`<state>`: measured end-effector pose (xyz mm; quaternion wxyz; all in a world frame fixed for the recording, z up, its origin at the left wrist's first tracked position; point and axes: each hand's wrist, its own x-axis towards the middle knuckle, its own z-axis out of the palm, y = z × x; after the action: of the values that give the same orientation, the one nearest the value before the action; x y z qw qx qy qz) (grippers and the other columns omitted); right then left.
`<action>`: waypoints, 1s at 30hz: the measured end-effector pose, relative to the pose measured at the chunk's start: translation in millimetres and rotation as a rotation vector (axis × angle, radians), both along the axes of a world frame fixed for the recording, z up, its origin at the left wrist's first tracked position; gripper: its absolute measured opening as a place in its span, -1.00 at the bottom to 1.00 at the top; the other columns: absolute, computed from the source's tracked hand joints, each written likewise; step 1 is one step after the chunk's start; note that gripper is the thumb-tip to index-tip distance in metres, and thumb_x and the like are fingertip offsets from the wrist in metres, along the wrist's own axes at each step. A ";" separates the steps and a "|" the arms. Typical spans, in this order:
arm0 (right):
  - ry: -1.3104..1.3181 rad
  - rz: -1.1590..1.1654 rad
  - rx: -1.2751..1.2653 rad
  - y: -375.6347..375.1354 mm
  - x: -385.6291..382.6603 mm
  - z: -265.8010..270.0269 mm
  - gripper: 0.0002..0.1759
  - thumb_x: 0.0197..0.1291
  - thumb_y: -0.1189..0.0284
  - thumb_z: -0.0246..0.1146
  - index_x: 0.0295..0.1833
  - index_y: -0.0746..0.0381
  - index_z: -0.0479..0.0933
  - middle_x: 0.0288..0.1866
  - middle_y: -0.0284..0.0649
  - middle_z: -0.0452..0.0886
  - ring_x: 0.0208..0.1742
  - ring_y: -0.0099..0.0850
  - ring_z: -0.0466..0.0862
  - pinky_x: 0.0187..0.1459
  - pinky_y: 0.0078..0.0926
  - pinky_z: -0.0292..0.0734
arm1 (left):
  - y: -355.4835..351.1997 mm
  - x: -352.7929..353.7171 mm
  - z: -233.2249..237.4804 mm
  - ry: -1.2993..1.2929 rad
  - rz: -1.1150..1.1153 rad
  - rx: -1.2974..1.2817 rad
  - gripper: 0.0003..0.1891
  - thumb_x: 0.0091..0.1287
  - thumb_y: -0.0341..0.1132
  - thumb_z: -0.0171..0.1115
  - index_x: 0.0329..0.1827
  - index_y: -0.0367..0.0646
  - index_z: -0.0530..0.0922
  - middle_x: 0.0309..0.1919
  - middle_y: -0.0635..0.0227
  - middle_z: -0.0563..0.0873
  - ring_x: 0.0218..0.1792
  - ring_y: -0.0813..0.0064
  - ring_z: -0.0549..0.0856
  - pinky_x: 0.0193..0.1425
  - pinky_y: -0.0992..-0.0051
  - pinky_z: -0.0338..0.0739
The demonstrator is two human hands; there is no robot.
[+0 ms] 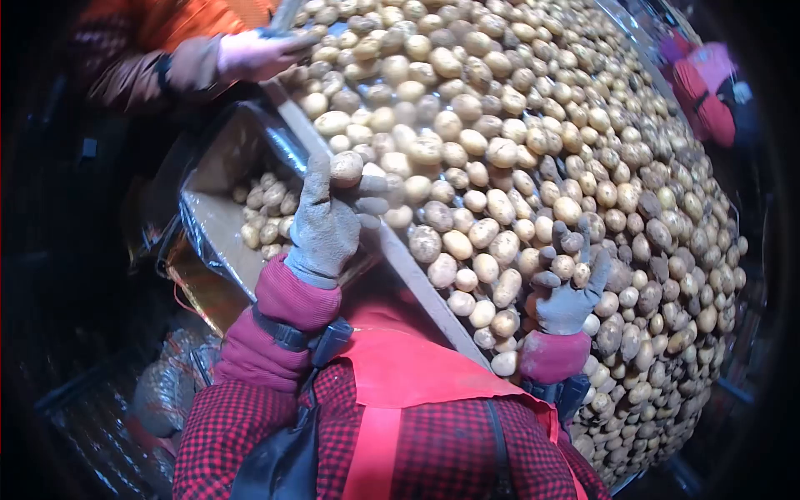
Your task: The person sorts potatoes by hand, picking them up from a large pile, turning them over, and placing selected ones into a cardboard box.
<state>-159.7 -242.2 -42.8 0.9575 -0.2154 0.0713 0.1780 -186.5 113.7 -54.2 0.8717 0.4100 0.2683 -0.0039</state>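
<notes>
My left hand [325, 233], in a grey glove, is raised by the table's wooden edge. A brownish potato [347, 168] sits between its upright thumb and its fingers. Over the heap, my right hand [571, 300], gloved alike, looks turned palm up. Several small potatoes, among them a round one [563, 267], rest in its half-curled fingers. Around both hands spreads a deep layer of loose potatoes [502, 247] of mixed sizes, some dark with soil. Below my left hand, small potatoes [271, 200] lie in a plastic-lined box [221, 196].
The wooden rim [425, 292] runs diagonally between me and the heap. A co-worker's gloved hand [258, 54] reaches over the rim at upper left. Another person's red sleeve [704, 104] shows at the far right. A plastic-wrapped bundle [162, 392] lies at lower left.
</notes>
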 end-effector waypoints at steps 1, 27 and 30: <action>0.004 0.003 -0.005 4.6 -0.3 1.7 -0.31 0.64 -0.06 -0.12 0.68 0.07 0.14 0.44 -0.01 0.43 0.08 -0.17 0.57 -0.14 -0.39 0.57 | 7.0 -5.2 0.5 0.032 0.025 -0.021 -0.17 0.51 0.47 -0.14 0.31 -0.15 0.57 -0.13 0.16 0.78 -0.31 0.32 0.76 -0.29 0.40 0.64; 0.103 0.443 -0.155 141.4 25.5 -13.1 -0.41 0.63 0.03 -0.07 0.60 0.03 0.35 0.42 -0.26 0.61 0.24 -0.39 0.59 -0.15 -0.53 0.57 | 174.2 -238.4 -70.2 0.153 1.019 0.096 -0.45 0.54 -0.33 0.23 0.57 0.08 0.35 0.12 0.30 0.71 -0.14 0.38 0.77 -0.11 0.40 0.68; -0.053 0.490 -0.159 128.0 34.8 -37.7 -0.42 0.64 0.08 -0.09 0.64 0.03 0.26 0.58 -0.20 0.45 0.40 -0.32 0.52 -0.14 -0.56 0.59 | 170.9 -254.7 -83.6 0.278 1.054 0.061 -0.41 0.52 -0.32 0.26 0.59 0.12 0.34 0.09 0.32 0.72 -0.12 0.36 0.78 -0.08 0.37 0.67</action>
<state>-124.8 -114.2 -80.4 0.8675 -0.3054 0.0059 0.3926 -441.1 284.6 -137.9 0.6996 0.2409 0.5500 0.3874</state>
